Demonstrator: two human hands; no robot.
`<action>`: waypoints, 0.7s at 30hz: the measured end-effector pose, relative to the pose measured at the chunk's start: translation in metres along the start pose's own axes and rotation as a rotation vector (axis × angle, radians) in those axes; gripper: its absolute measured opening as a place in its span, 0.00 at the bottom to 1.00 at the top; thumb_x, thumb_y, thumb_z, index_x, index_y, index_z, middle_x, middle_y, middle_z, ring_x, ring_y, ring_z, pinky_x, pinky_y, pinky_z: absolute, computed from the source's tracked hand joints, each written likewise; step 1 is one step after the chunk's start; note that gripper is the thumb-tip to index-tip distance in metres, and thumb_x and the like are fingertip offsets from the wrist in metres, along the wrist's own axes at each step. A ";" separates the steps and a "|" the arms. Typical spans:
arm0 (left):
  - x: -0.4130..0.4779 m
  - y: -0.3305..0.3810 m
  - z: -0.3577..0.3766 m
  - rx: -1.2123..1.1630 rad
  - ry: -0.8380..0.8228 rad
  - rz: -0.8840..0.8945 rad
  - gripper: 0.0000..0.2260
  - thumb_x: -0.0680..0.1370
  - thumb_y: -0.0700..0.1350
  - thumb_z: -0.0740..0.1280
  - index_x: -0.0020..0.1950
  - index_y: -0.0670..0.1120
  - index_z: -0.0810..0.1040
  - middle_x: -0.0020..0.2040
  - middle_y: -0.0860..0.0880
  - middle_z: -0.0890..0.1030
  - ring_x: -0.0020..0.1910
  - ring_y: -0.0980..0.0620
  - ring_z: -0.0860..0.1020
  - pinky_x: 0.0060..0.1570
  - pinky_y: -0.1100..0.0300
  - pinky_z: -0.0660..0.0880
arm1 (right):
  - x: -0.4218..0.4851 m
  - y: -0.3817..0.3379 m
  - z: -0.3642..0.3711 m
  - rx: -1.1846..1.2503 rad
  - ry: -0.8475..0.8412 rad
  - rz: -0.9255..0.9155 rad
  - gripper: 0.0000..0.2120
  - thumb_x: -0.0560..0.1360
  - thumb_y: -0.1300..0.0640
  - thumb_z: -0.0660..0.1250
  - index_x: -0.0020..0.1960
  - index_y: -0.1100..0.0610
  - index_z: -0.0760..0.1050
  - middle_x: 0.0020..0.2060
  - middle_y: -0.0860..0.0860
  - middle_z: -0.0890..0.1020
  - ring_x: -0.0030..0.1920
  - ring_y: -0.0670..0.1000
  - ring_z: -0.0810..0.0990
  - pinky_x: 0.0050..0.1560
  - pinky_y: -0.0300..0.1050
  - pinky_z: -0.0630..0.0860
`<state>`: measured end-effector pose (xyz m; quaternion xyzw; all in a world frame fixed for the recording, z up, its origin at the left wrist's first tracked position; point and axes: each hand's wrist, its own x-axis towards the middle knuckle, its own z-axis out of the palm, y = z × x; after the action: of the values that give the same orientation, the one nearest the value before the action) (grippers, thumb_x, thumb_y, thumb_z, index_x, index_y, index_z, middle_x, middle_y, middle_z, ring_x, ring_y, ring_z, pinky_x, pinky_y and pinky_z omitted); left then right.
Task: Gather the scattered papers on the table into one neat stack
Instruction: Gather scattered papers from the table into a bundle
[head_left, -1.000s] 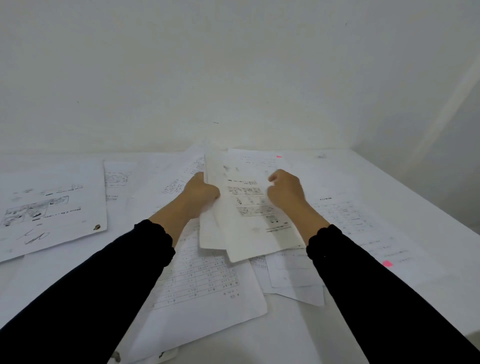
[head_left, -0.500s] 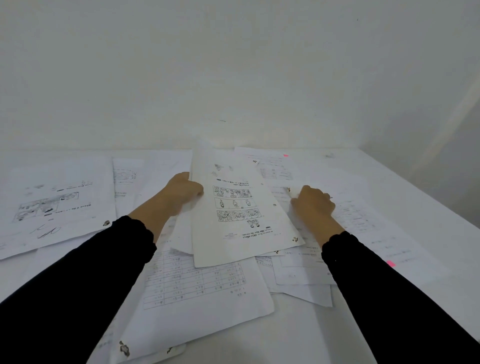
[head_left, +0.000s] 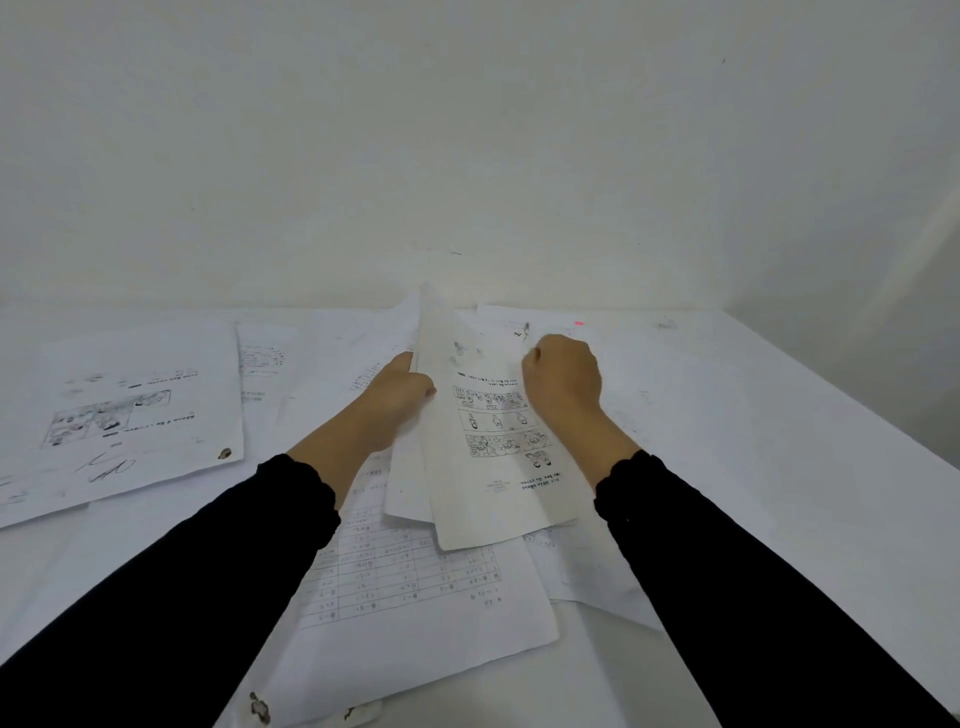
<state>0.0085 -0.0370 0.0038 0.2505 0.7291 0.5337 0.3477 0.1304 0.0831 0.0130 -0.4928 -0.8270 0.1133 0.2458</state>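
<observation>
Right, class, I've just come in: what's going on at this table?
A person is gathering papers. The left hand and the right hand grip opposite edges of a picture worksheet, lifted with another sheet behind it. A gridded sheet and a sketch sheet lie loose on the table, not yet stacked.

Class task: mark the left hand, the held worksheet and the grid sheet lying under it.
left hand (head_left: 396, 402): head view, back of the hand.
held worksheet (head_left: 498, 514): head view, blank lower part.
grid sheet (head_left: 415, 587): head view, printed grid.
</observation>
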 end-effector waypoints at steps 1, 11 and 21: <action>-0.001 0.000 0.001 -0.007 -0.005 0.006 0.19 0.78 0.35 0.57 0.68 0.46 0.68 0.56 0.44 0.75 0.51 0.43 0.75 0.52 0.53 0.73 | 0.000 -0.007 0.003 0.060 -0.010 -0.010 0.18 0.77 0.63 0.56 0.28 0.58 0.60 0.26 0.51 0.66 0.29 0.53 0.66 0.25 0.40 0.55; -0.007 0.002 -0.003 -0.030 -0.149 0.042 0.16 0.72 0.41 0.62 0.60 0.46 0.74 0.54 0.44 0.79 0.50 0.45 0.80 0.49 0.52 0.78 | -0.011 -0.056 0.023 0.673 -0.251 0.082 0.15 0.74 0.63 0.60 0.30 0.67 0.71 0.33 0.63 0.79 0.42 0.68 0.83 0.45 0.65 0.79; -0.001 -0.004 -0.034 0.184 0.025 0.032 0.21 0.74 0.36 0.61 0.67 0.42 0.69 0.62 0.43 0.76 0.58 0.42 0.75 0.51 0.52 0.74 | -0.002 -0.008 0.010 0.225 -0.189 0.084 0.10 0.73 0.67 0.56 0.39 0.58 0.74 0.45 0.55 0.80 0.44 0.53 0.76 0.43 0.46 0.75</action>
<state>-0.0178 -0.0597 0.0063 0.2864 0.7752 0.4730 0.3055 0.1204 0.0780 0.0076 -0.4834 -0.8072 0.2612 0.2157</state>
